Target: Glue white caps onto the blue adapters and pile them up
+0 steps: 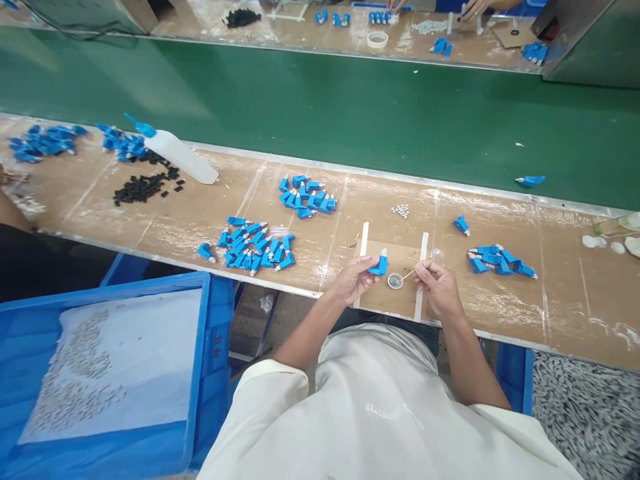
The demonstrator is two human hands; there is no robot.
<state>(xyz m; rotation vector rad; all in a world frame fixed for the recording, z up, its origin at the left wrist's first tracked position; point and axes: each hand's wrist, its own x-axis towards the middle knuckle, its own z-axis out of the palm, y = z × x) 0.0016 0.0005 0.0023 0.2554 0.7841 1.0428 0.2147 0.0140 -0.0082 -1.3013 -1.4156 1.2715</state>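
Observation:
My left hand [356, 280] is closed on a small blue plastic part [379, 265] with a whitish tip pointing up. A thin wooden stick [410, 273] is pinched in my right hand [438, 287], its lower end at a small round dish [395, 281] of greyish liquid. The dish sits between my hands on a cardboard sheet [385, 303] bordered by two white tape strips. Past the sheet lies a little pile of small whitish pieces [401, 211]. To the left are two groups of similar blue parts [257, 247]; another group [500, 259] lies to the right.
A white bottle with a blue nozzle [180, 157] lies near black pieces [140, 188] on the left. A green belt [320, 100] runs behind the bench, carrying one blue part [530, 181]. A blue crate [205, 373] stands lower left. Another person's hand [475, 8] shows across the belt.

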